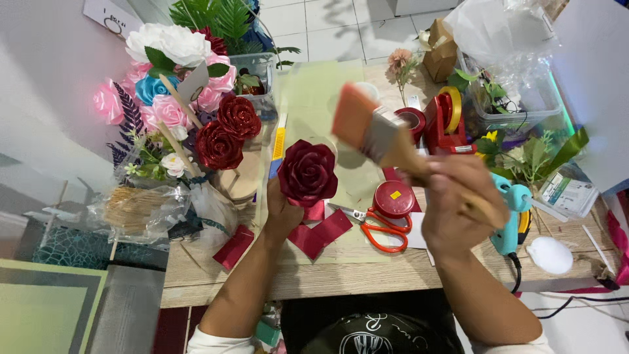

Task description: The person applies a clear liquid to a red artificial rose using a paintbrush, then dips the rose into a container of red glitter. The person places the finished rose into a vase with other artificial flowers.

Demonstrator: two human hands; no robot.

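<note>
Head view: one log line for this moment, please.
left hand: holds dark red rose | right hand: holds paintbrush raised | scissors on table

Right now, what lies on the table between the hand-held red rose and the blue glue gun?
Head view: between the red rose and the glue gun lie orange-handled scissors and a round red lidded tin. The right hand hovers above.

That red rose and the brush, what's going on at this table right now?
A person at a wooden craft table holds a dark red ribbon rose up in the left hand. The right hand holds a flat paintbrush, bristles raised beside the rose, not touching it. Orange-handled scissors, red ribbon strips and a glue gun lie on the table.
</note>
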